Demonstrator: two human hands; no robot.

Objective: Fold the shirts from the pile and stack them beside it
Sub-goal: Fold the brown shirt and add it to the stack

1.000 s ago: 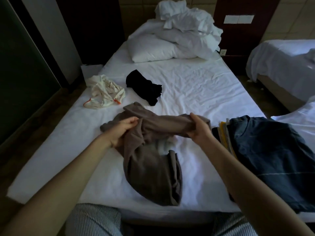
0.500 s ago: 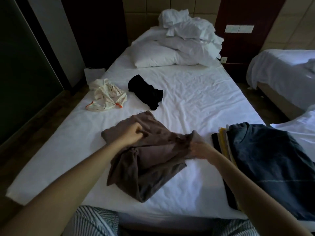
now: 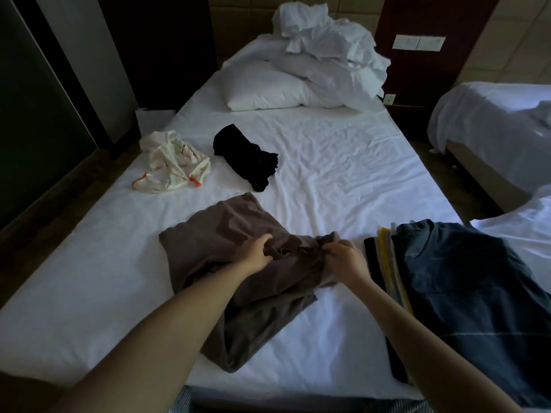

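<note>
You pinch the brown shirt's (image 3: pixel 226 234) bunched edge in your left hand (image 3: pixel 253 253) and right hand (image 3: pixel 346 257), close together, probably to spread it flat on the bed (image 3: pixel 328 174) just beside the folded stack (image 3: pixel 447 278).

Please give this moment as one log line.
brown shirt: on bed | left hand: grips it | right hand: grips it

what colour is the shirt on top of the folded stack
Dark blue, with a thin pale stripe across it; the folded stack shows in the head view.
</note>
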